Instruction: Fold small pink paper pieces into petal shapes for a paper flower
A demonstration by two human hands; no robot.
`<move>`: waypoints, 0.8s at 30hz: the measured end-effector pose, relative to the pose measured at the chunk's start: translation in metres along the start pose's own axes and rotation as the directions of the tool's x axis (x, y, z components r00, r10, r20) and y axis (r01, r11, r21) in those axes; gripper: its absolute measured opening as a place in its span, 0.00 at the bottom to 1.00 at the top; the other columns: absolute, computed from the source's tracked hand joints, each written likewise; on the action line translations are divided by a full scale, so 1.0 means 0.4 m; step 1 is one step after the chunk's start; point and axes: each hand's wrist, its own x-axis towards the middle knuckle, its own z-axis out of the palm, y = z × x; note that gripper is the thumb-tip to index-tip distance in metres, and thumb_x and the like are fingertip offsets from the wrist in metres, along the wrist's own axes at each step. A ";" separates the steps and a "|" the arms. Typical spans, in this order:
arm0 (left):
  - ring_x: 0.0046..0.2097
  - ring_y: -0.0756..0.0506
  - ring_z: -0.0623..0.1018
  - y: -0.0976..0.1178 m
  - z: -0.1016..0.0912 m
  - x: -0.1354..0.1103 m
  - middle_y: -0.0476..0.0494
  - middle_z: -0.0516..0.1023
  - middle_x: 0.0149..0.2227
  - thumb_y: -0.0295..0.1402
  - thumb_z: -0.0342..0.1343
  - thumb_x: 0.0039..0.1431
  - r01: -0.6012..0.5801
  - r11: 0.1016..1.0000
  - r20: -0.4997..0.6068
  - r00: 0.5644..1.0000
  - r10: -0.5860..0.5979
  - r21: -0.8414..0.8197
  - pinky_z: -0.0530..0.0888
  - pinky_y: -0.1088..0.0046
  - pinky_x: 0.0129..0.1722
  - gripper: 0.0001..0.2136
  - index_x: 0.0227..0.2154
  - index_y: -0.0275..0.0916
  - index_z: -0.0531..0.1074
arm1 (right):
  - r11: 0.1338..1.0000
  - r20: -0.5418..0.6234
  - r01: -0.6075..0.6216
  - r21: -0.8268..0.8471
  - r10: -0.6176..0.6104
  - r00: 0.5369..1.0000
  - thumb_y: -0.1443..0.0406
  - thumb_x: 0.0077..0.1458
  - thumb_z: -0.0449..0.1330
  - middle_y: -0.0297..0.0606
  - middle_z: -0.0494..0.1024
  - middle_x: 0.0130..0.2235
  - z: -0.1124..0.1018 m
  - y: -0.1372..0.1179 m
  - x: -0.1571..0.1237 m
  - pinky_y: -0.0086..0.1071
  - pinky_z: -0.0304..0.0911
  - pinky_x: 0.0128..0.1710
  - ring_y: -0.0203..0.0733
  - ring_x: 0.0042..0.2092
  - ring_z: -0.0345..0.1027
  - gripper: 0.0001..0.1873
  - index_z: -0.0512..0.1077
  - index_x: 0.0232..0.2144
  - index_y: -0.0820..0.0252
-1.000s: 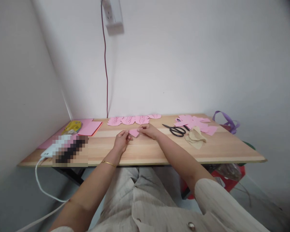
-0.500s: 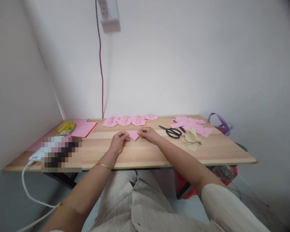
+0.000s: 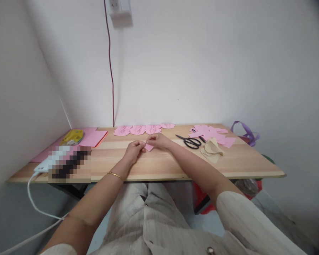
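Note:
Between my two hands, just above the middle of the wooden table [image 3: 159, 166], is a small folded piece of pink paper [image 3: 149, 147] with one corner pointing toward me. My left hand [image 3: 135, 150] pinches its left side with thumb and fingers. On the upper right side, my right hand [image 3: 157, 140] pinches it too, and the fingertips of both hands are close together. Part of the paper is hidden behind the fingers. Beyond my hands, several pink paper cutouts [image 3: 137, 130] with jagged edges and drawn lines lie in a row along the wall.
Black-handled scissors [image 3: 191, 142] lie right of my hands, near pink paper scraps [image 3: 208, 132] and a crumpled beige piece [image 3: 212, 150]. On the left are pink sheets [image 3: 91, 136], a yellow item [image 3: 73, 136] and a white power strip [image 3: 42, 165]. Purple ribbon [image 3: 246, 131] hangs at the right edge.
My hands have come closer together, and less of the pink paper shows between them. My right hand has shifted slightly left over it. The whole view has tilted a little.

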 end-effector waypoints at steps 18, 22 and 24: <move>0.22 0.54 0.67 0.001 -0.014 -0.018 0.53 0.68 0.19 0.35 0.67 0.41 -0.049 0.999 0.042 0.998 0.050 -0.019 0.65 0.78 0.26 0.12 0.26 0.35 0.72 | 0.989 -0.078 0.073 -0.128 -0.083 0.994 0.55 0.48 0.60 0.31 0.68 0.25 -0.006 0.000 -0.030 0.27 0.52 0.30 0.32 0.28 0.57 0.15 0.72 0.27 0.64; 0.20 0.54 0.66 -0.004 -0.017 -0.018 0.53 0.67 0.16 0.36 0.66 0.41 -0.030 0.996 0.022 0.999 0.028 0.079 0.60 0.79 0.22 0.12 0.24 0.36 0.71 | 0.997 -0.096 0.056 -0.058 -0.062 0.993 0.55 0.48 0.61 0.30 0.67 0.25 -0.004 -0.001 -0.038 0.27 0.52 0.29 0.31 0.27 0.55 0.16 0.70 0.28 0.64; 0.20 0.54 0.66 -0.008 -0.018 -0.016 0.53 0.67 0.16 0.37 0.65 0.42 -0.043 0.997 -0.008 0.999 0.044 0.070 0.61 0.78 0.22 0.12 0.23 0.36 0.70 | 0.998 0.001 0.030 -0.049 -0.030 1.000 0.55 0.47 0.62 0.30 0.67 0.24 -0.004 0.003 -0.040 0.27 0.52 0.29 0.31 0.27 0.56 0.16 0.70 0.28 0.63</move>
